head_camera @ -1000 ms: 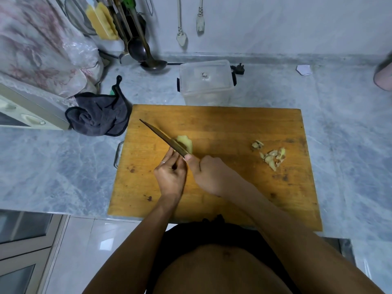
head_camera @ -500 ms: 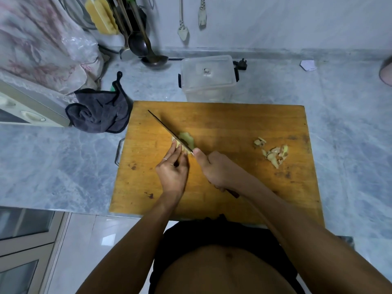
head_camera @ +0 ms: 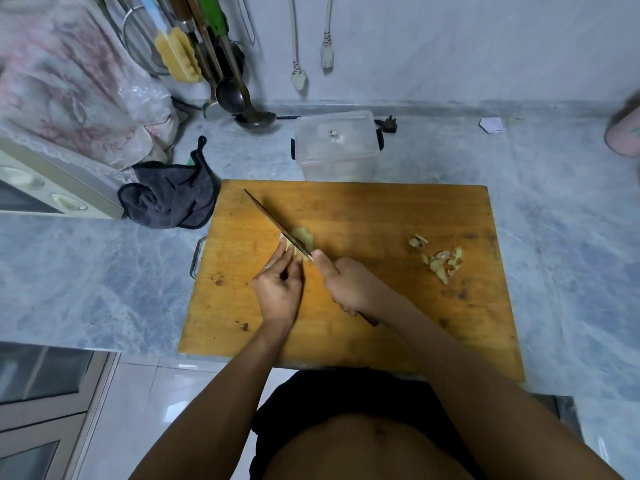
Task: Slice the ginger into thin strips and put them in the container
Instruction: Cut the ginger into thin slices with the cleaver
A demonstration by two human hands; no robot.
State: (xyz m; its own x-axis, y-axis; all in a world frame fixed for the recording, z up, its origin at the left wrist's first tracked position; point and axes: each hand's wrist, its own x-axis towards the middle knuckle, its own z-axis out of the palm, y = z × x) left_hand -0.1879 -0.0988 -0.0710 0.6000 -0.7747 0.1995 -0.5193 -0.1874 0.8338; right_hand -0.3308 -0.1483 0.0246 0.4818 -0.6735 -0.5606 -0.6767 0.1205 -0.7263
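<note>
Wooden board (head_camera: 381,209) — ginger (head_camera: 303,235) left of centre

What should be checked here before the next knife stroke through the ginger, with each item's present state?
1. Right hand grips the knife handle: ok.
2. Left hand steadies the ginger, fingers on it: ok.
3. Left fingertips clear of the blade: cannot tell, they lie right beside it.
4. Ginger lies on the cutting board: ok.
5. Container within reach behind the board: ok; lid open: not ok, it looks closed.
6. Peel scraps away from the cut: ok.
</note>
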